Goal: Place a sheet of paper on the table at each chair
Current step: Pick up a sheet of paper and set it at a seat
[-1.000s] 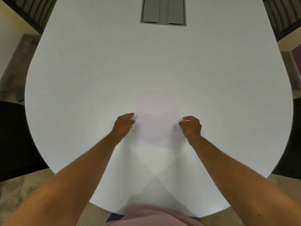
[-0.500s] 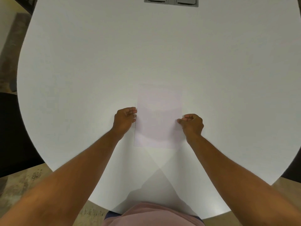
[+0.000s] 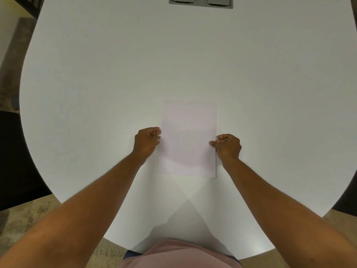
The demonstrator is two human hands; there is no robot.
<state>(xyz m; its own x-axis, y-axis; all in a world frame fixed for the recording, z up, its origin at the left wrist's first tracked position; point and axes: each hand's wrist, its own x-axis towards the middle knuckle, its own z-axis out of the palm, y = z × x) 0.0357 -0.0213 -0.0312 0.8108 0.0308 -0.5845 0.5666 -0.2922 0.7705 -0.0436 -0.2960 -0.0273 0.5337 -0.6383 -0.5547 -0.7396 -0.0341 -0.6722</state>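
A pale sheet of paper (image 3: 188, 138) lies upright on the white table (image 3: 116, 74), straight in front of me near the rounded end. My left hand (image 3: 146, 141) pinches its left edge with curled fingers. On the other side, my right hand (image 3: 228, 146) pinches the right edge, thumb tip on the paper. Whether this is one sheet or a thin stack cannot be told; the left edge shows a faint double line.
A grey cable hatch (image 3: 201, 2) is set into the table at the top of the view. Dark chair shapes sit at the left (image 3: 17, 161) and at the lower right (image 3: 345, 200). Beyond the table edge, patterned floor (image 3: 25, 215) shows.
The paper and both hands have barely shifted on the table. The camera has tilted down and closer, so the hatch slid toward the top edge.
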